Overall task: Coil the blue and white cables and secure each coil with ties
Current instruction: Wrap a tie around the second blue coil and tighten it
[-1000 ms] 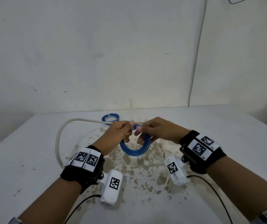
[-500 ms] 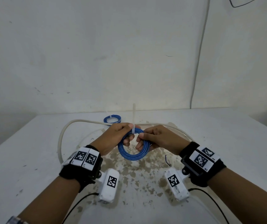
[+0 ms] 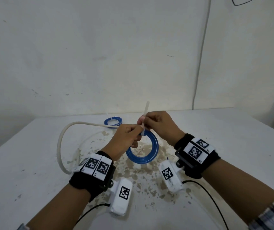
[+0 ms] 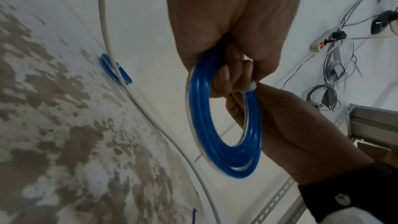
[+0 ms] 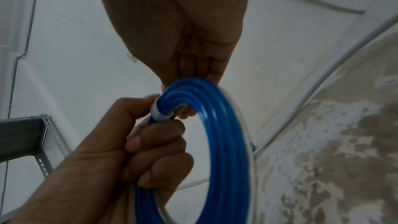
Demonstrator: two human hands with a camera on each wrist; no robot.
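Observation:
A blue cable coil (image 3: 151, 151) hangs above the table between both hands. My left hand (image 3: 129, 138) grips the coil's top, where a white tie (image 3: 144, 122) wraps round it; the wrap shows in the right wrist view as a white band (image 5: 158, 111). My right hand (image 3: 156, 122) pinches the tie's tail, which sticks up past its fingers. The coil (image 4: 226, 125) fills the left wrist view, and the coil (image 5: 215, 142) fills the right wrist view. A white cable (image 3: 61, 143) lies loose in a big curve on the table at the left.
A second, smaller blue coil (image 3: 113, 122) with a tie lies at the back of the white table (image 3: 33, 171), whose middle is worn brown. A wall stands close behind. A metal rack (image 5: 25, 134) stands beside the table.
My right hand has risen and pulled the tie's tail up, drawing the tie tighter on the coil. The coil now hangs more upright from my left hand.

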